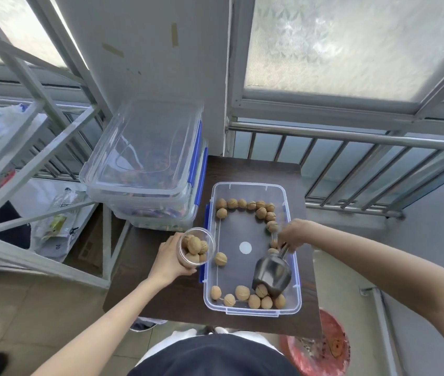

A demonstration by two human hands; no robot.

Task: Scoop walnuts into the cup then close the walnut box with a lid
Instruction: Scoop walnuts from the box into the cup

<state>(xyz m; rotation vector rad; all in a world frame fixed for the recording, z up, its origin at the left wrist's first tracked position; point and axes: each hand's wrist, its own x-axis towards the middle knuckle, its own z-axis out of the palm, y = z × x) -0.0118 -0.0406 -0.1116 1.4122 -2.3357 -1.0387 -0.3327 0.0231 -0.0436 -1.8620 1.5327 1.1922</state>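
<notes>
A clear plastic walnut box [294,272] with blue clips sits open on a dark table [161,291]. Walnuts [242,293] lie along its near and far ends, and one lies alone near the left wall. My right hand [292,234] grips the handle of a metal scoop [272,274], whose mouth points down at the near walnuts. My left hand [167,260] holds a clear cup [197,246] tilted toward the box, just outside its left wall, with several walnuts in it. A clear lid [144,147] rests on stacked boxes to the left.
Two stacked clear boxes [158,210] with contents stand at the table's back left. A metal railing [351,164] and a window lie behind. A grey metal frame [39,164] stands at left. A red basin [321,346] sits on the floor at lower right.
</notes>
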